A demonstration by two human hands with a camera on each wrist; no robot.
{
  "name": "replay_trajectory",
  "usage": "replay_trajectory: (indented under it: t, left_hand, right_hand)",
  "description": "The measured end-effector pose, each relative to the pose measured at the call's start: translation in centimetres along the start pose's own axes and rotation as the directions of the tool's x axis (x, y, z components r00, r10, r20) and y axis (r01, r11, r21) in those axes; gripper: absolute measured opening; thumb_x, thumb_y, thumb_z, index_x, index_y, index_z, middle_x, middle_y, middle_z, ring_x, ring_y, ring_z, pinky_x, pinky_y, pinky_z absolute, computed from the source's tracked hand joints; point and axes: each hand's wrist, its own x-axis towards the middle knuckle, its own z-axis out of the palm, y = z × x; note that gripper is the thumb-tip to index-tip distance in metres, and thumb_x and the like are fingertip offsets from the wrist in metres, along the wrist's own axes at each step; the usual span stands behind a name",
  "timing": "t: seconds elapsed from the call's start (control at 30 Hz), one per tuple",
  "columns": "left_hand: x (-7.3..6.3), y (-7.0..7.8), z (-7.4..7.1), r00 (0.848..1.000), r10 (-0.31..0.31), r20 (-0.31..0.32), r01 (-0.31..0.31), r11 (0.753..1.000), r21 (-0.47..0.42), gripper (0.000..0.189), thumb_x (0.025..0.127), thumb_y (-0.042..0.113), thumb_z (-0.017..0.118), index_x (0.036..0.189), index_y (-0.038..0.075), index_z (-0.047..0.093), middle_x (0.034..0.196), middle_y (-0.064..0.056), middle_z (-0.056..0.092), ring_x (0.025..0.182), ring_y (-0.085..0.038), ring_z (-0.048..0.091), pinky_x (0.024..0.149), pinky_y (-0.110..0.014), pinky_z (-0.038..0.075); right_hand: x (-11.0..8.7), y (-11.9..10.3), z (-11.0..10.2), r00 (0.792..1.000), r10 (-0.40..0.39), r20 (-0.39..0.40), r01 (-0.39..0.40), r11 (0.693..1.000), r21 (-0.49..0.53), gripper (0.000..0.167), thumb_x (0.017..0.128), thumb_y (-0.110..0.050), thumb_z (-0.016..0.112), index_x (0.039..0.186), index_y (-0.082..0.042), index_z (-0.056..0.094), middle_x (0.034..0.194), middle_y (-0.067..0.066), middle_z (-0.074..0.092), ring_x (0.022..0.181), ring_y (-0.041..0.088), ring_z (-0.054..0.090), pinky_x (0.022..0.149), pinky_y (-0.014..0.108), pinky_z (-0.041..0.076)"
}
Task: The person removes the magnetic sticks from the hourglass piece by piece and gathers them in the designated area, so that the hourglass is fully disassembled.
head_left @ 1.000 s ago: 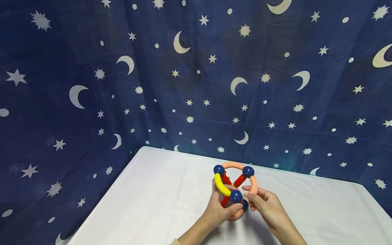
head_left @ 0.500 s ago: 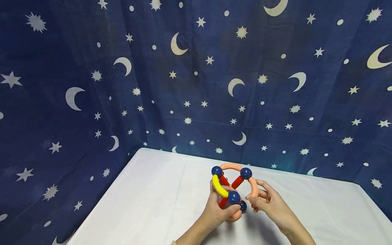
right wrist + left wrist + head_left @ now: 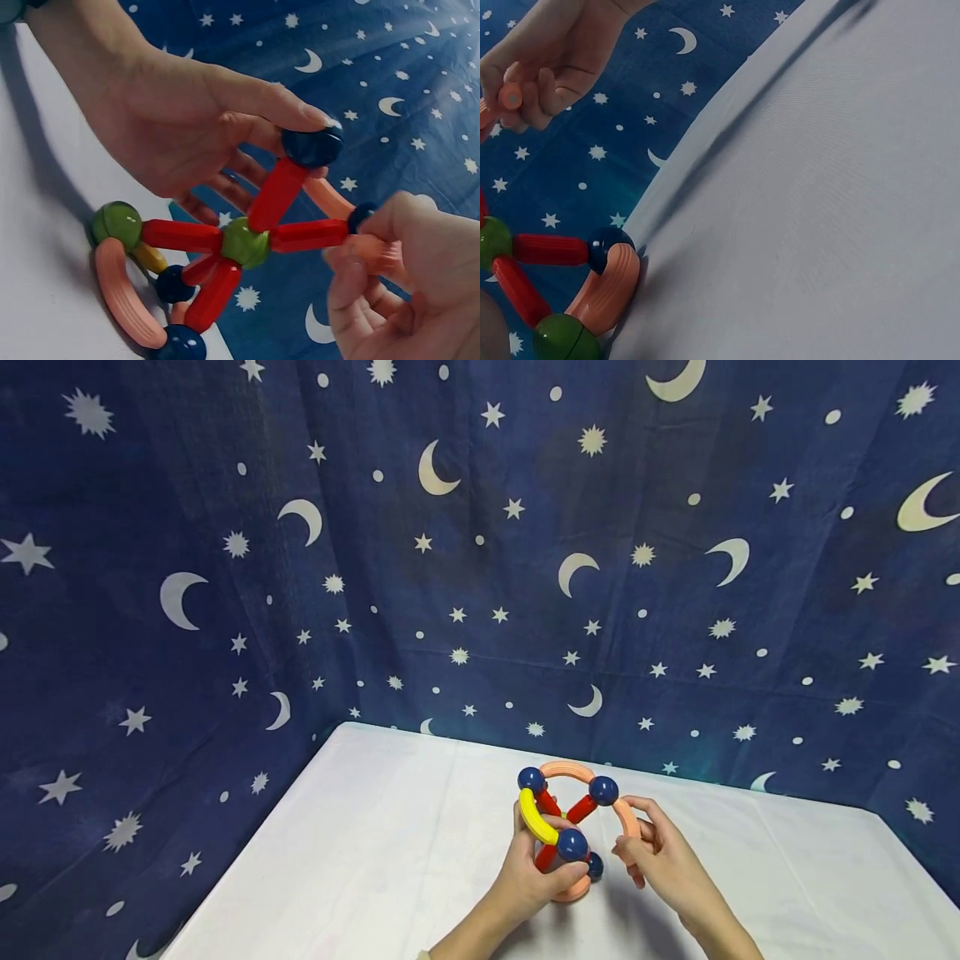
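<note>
My left hand (image 3: pixel 528 866) grips the wheel-like frame (image 3: pixel 581 808) by one glossy navy plastic-looking ball (image 3: pixel 572 844), thumb pressed on its surface and fingers reaching in behind. My right hand (image 3: pixel 667 856) pinches a curved, ribbed peach-coloured plastic-looking stick (image 3: pixel 628 820) between curled fingers and thumb.

What has changed in the last second is that peach stick: it has swung outward, away from the frame. Its upper end looks to meet another navy ball (image 3: pixel 603 791) at the upper right, while its lower end stands well off the low navy ball (image 3: pixel 595 866) it was near before. So the rim is open on my right side — and wider now — with the stick joined at one end at most, as I judge it. My left hand and the frame have barely shifted over the last half second.

The frame stands upright over the white tablecloth (image 3: pixel 390 827), its bottom peach curve (image 3: pixel 609 296) low against the cloth; whether it takes weight there I can't tell. Inside, straight red sticks (image 3: pixel 309 235) run out from a green ball (image 3: pixel 246 244), and a curved yellow stick (image 3: pixel 537 820) closes the upper left.
</note>
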Motion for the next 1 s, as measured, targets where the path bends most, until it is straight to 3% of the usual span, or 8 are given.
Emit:
replay_trajectory:
  t: [0.27,0.6,0.87,1.0]
  left_hand:
    - [0.0,0.0,0.0,1.000,0.017,-0.003,-0.017,1.000,0.007,0.042,0.081,0.032,0.071,0.116,0.016,0.052,0.133,0.001,0.026,0.122,-0.023,0.035,0.101,-0.050,0.031]
    - [0.0,0.0,0.2,1.000,0.032,0.001,-0.032,0.999,0.006,0.042,0.082,0.029,0.070,0.116,0.014,0.052,0.133,0.001,0.026,0.124,-0.024,0.033,0.101,-0.051,0.030]
    - [-0.1,0.0,0.1,0.999,0.053,-0.001,-0.053,0.998,0.020,0.042,0.081,0.031,0.070,0.116,0.017,0.052,0.134,0.000,0.026,0.122,-0.024,0.035,0.100,-0.050,0.031]
    - [-0.1,0.0,0.1,0.999,0.049,-0.001,-0.049,0.999,0.018,0.042,0.082,0.031,0.070,0.117,0.016,0.052,0.134,-0.001,0.025,0.122,-0.024,0.035,0.100,-0.050,0.031]
  right_hand:
    - [0.1,0.0,1.2,0.992,-0.017,-0.124,0.018,1.000,0.011,0.042,0.094,-0.025,0.059,0.130,-0.011,0.043,0.071,0.004,0.059,0.048,0.011,0.048,0.043,0.027,0.045]
    - [0.0,-0.1,1.5,0.991,-0.018,-0.133,0.015,1.000,-0.020,0.035,0.099,-0.017,0.050,0.132,-0.014,0.042,0.072,0.010,0.056,0.048,0.012,0.049,0.044,0.027,0.047]
    - [0.1,0.1,1.6,0.987,-0.013,-0.159,0.016,1.000,0.019,0.040,0.095,-0.039,0.054,0.125,-0.014,0.046,0.069,0.010,0.059,0.044,0.013,0.048,0.041,0.029,0.047]
    - [0.4,-0.1,1.8,0.981,-0.009,-0.192,0.014,1.000,0.022,0.038,0.095,-0.039,0.055,0.121,-0.012,0.049,0.067,0.006,0.060,0.042,0.013,0.049,0.041,0.029,0.047]
